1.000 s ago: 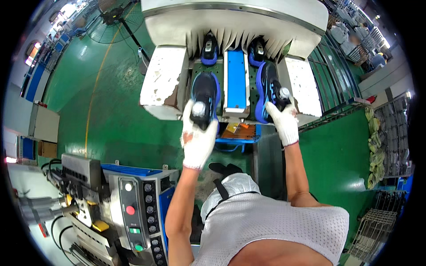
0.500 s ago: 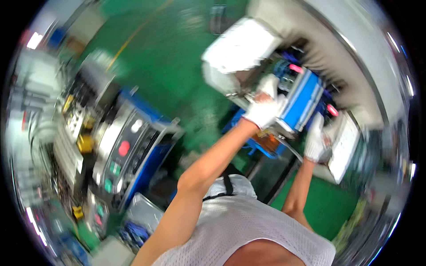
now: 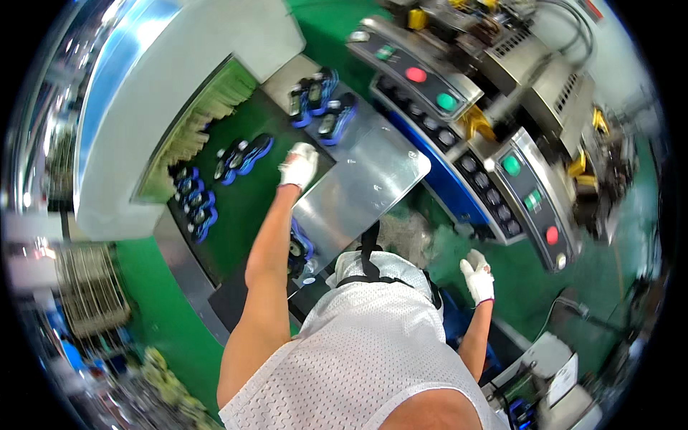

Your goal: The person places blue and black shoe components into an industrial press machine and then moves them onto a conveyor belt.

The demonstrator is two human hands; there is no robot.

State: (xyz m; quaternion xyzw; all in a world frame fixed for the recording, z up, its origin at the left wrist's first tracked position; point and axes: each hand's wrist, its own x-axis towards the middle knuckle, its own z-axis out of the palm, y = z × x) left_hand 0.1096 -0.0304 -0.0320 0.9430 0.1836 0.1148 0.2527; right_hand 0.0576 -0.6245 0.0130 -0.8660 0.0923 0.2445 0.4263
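Observation:
My left hand, in a white glove, is over the edge of a dark green conveyor belt, beside a metal side table. Its fingers are loosely bent, and no object shows in them. Black-and-blue sports shoes stand on that table just beyond the hand. More shoes lie on the belt to its left, with another group by the bristle curtain. A shoe is partly hidden beside my left forearm. My right hand, also gloved, hangs above the floor with fingers somewhat apart, holding nothing visible.
A white machine housing with a bristle curtain spans the belt at the left. Machine control panels with red and green buttons stand at the right. A wire rack is at the far left, and white equipment at the lower right.
My view has turned from the blue unit between white panels to the conveyor. Both hands have come away from that unit; the left is now over the belt edge, the right at my side.

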